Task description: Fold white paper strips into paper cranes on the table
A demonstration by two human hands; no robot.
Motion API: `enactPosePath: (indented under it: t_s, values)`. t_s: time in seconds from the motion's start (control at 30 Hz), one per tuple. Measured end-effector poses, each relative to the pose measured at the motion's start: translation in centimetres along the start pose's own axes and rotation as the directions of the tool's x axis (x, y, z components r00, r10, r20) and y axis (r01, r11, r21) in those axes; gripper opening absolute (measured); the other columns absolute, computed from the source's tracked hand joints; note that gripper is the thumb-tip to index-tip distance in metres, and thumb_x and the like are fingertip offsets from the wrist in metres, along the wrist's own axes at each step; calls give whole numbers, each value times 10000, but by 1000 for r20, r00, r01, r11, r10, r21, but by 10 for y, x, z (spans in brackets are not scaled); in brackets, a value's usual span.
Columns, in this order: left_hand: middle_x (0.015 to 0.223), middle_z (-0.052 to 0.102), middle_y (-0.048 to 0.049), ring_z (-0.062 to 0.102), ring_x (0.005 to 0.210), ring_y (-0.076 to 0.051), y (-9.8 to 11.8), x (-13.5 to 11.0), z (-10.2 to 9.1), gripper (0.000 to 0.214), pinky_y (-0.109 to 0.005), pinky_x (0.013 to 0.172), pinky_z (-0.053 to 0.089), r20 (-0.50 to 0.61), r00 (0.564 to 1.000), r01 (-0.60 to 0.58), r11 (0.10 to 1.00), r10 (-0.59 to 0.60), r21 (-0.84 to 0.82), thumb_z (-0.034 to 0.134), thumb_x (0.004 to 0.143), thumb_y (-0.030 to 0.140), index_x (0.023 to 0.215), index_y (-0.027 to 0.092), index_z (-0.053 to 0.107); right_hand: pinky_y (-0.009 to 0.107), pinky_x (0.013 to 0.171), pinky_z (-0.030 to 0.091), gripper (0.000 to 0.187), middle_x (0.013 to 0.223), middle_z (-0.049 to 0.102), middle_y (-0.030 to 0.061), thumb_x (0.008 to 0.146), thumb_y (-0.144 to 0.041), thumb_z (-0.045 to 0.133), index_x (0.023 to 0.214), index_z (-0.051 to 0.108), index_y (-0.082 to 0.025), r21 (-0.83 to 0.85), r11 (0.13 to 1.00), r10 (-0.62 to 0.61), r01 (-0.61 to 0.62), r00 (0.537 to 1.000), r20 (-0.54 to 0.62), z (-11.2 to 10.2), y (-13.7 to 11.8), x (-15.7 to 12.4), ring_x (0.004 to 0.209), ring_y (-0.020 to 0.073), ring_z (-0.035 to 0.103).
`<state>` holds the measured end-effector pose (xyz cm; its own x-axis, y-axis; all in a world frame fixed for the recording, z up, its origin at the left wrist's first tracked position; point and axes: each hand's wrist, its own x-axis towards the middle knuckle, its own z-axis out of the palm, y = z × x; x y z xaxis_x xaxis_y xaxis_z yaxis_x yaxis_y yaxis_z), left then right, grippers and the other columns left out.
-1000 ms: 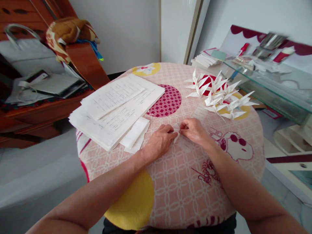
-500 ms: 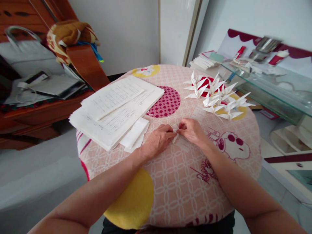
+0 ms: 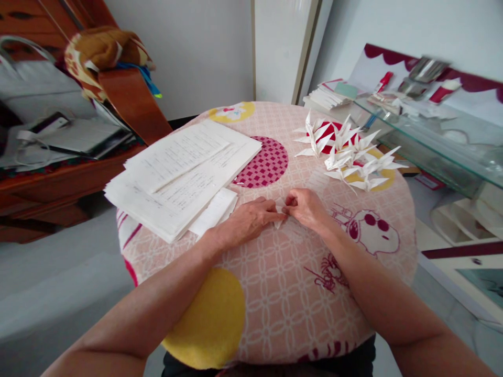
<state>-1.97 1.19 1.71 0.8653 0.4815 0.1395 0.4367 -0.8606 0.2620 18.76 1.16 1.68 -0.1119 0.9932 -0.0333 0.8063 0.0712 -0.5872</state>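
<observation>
Between my two hands lies a small folded piece of white paper [image 3: 279, 205], low over the round table's patterned cloth [image 3: 275, 272]. My left hand [image 3: 253, 217] pinches its left side, the fingers stretched toward the right. My right hand [image 3: 304, 207] grips the paper's right edge between thumb and curled fingers. Part of the paper is hidden under the fingertips. Several folded white paper cranes [image 3: 349, 152] stand in a cluster at the table's far right. Close to my left hand, loose white paper pieces [image 3: 216, 209] lie beside a stack of written sheets [image 3: 181, 178].
A glass shelf [image 3: 440, 152] with a metal pot [image 3: 428, 69] and a red marker [image 3: 384, 82] stands to the right. On the left a wooden chair [image 3: 129, 104] carries a brown cloth [image 3: 108, 55], and a grey bag [image 3: 35, 89] sits nearby.
The whole view has shifted slightly. My left hand lies flatter, its fingers straighter over the paper, and my right fingers have moved a little along its edge.
</observation>
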Motion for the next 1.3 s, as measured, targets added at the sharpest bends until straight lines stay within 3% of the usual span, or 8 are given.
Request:
enactPosePath:
  t_s: [0.2, 0.6, 1.03, 1.3]
  values:
    - [1023, 654, -87, 580, 941, -194, 3, -2, -2, 385, -325, 856, 494, 14, 1000, 9, 1000, -9, 17, 397, 1000, 107, 1227, 231, 683, 262, 610, 384, 107, 707, 676, 9, 732, -136, 750, 723, 654, -183, -11, 1000, -6, 6, 1000, -1, 0, 0, 0, 656, 149, 588]
    - [1087, 677, -90, 611, 1042, -195, 6, -10, 3, 404, -362, 937, 510, -84, 995, 44, 984, -60, -175, 432, 941, 40, 1157, 225, 720, 263, 608, 385, 104, 702, 680, 14, 736, -163, 763, 717, 662, -180, 5, 999, -42, 42, 999, -7, 1, 3, 1, 655, 148, 588]
    - [1238, 682, -86, 614, 1163, -217, 6, -17, -3, 381, -386, 1005, 513, -42, 999, 23, 982, -32, -188, 419, 962, 90, 1080, 227, 754, 260, 612, 401, 84, 711, 692, 13, 741, -146, 753, 742, 675, -178, 46, 997, -53, 54, 998, -19, 3, 7, 0, 657, 148, 607]
    - [1263, 695, -103, 624, 1180, -222, 8, -18, -4, 337, -422, 1044, 501, -97, 995, -30, 979, 10, -203, 463, 1012, 170, 1294, 200, 646, 255, 611, 433, 80, 711, 713, 16, 749, -140, 743, 806, 707, -183, 124, 988, -94, 97, 995, -31, 7, 15, -2, 652, 158, 638]
